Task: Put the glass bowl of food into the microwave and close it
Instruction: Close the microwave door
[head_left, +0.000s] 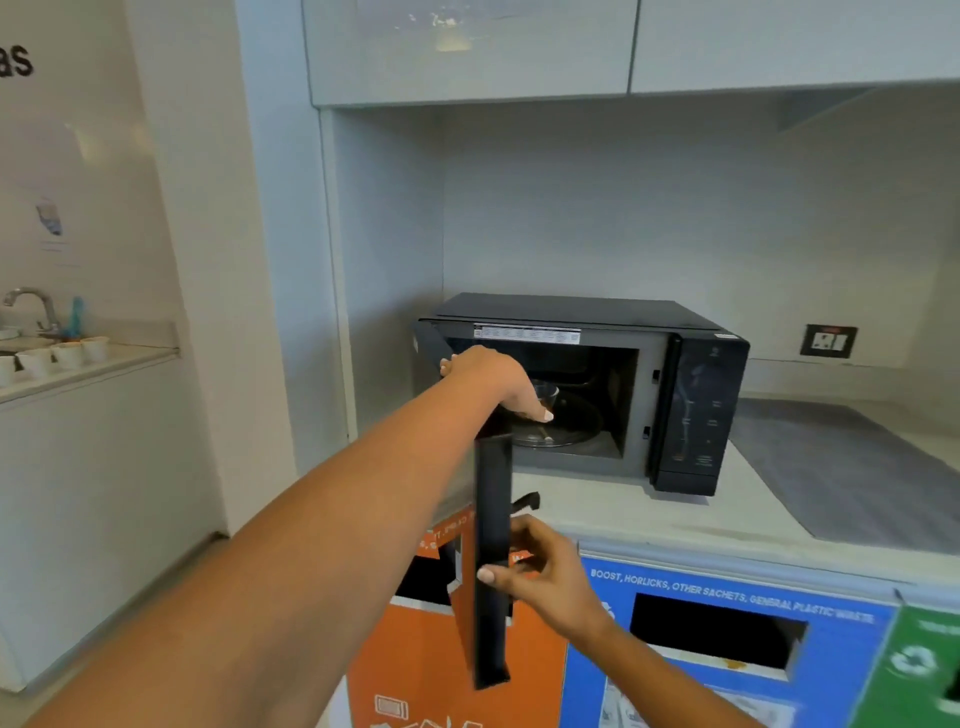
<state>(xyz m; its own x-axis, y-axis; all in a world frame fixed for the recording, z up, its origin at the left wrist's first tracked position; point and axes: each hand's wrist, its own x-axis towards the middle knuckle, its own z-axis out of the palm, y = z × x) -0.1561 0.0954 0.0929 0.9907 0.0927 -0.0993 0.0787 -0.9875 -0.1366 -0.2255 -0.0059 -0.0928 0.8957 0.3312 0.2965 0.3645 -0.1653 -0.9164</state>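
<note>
A black microwave (571, 312) stands on the counter, its cavity exposed. Its door (492, 623) is swung out toward me and shows edge-on. A small glass bowl (549, 395) sits on the glass turntable (566, 434) inside; its contents are too dim to make out. My left hand (496, 379) reaches into the cavity, with the fingers curled down on the bowl's near rim. My right hand (543, 571) grips the free edge of the door, thumb on the near face and fingers behind it.
Below the white counter (623, 512) are orange (441, 654), blue (691, 691) and green (924, 670) waste bins. A grey mat (857, 467) lies right of the microwave, below a wall socket (828, 340). At far left are a tap (31, 304) and paper cups (67, 354). Cabinets (467, 52) hang overhead.
</note>
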